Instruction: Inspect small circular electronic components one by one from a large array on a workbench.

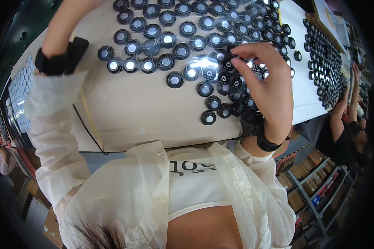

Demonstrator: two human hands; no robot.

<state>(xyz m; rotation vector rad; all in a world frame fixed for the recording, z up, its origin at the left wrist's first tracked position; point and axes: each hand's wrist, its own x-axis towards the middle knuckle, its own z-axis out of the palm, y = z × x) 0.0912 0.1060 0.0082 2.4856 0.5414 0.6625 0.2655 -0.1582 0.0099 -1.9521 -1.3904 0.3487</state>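
My right hand (pixel 272 83) reaches over the right part of a spread of round pieces, its thumb and index finger curled in a pinch. A small black round cap (pixel 230 51) shows at those fingertips. Just below them lie other black caps with a white mark (pixel 224 78), grouped close together. Around them stand many black round pieces with pale centres (pixel 174 79), many with clear plastic rims. My left forearm (pixel 66 31), with a black band on its wrist, stretches past the top edge, so the left hand is out of the picture.
The pieces stand on a pale tabletop (pixel 124 103). Further right, a white surface (pixel 301 99) bears more black pieces in dense rows. A sheet of pale discs (pixel 21 93) lies at the far left. Another person's arm (pixel 340 103) shows at the right, near metal shelving (pixel 307 195) with boxes.
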